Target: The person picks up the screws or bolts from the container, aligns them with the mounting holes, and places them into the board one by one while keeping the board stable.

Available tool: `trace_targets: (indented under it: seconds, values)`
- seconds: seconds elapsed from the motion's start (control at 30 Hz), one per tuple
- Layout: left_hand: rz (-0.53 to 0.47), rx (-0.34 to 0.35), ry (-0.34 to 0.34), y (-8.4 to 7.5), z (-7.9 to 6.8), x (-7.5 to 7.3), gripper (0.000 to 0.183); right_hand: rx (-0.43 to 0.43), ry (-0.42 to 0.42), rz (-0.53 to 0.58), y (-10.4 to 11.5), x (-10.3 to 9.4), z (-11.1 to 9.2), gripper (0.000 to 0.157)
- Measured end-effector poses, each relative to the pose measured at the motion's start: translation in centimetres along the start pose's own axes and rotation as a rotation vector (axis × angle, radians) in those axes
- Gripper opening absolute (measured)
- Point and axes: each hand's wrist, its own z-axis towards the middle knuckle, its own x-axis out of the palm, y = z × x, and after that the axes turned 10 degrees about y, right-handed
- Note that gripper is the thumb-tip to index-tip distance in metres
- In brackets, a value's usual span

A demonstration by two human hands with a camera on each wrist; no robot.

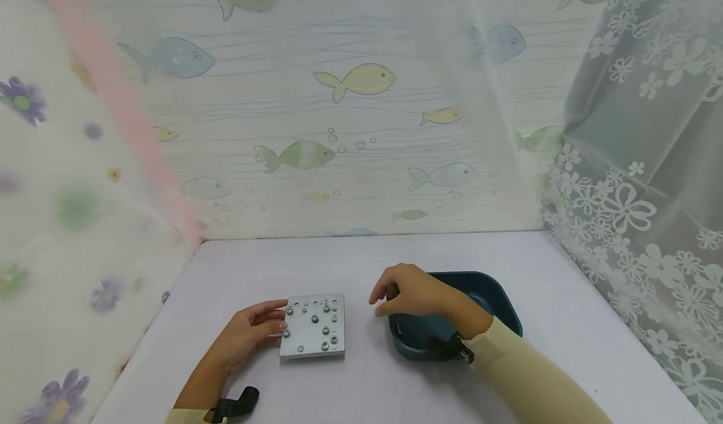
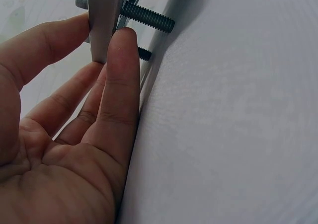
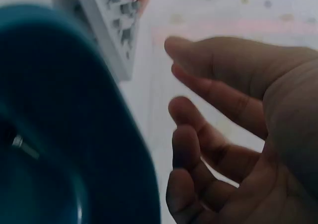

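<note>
My left hand (image 1: 248, 333) holds a silver metal plate (image 1: 307, 339) by its left edge. Several socket-head screws (image 1: 314, 318) of different sizes stand in the plate's holes. Seen edge-on in the left wrist view, the plate has the thumb on its top face and fingertips at its underside, where a threaded screw shank (image 2: 149, 18) sticks out. My right hand (image 1: 415, 291) hovers over the left rim of a dark teal bin (image 1: 513, 314). Its fingers are loosely bent and apart, with nothing between them in the right wrist view.
Inside the bin, a small shiny metal piece (image 3: 19, 141) shows in the right wrist view. A white cloth (image 1: 373, 386) covers the table. Fish-patterned curtain (image 1: 361, 116) hangs behind, with a flowered sheet (image 1: 73, 254) on the left and lace (image 1: 638, 223) on the right.
</note>
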Motion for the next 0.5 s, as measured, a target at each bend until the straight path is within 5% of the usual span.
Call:
trace_targets:
  seconds: [0.3, 0.5]
  values:
    - [0.003, 0.006, 0.016, 0.0, 0.0, -0.1, 0.066, -0.108, 0.149, 0.067, -2.8, -1.4, -0.5, 0.013]
    - [-0.003, 0.006, 0.011, 0.0, 0.0, -0.1, 0.067, -0.108, 0.232, 0.114, -4.4, -2.0, -0.8, 0.009]
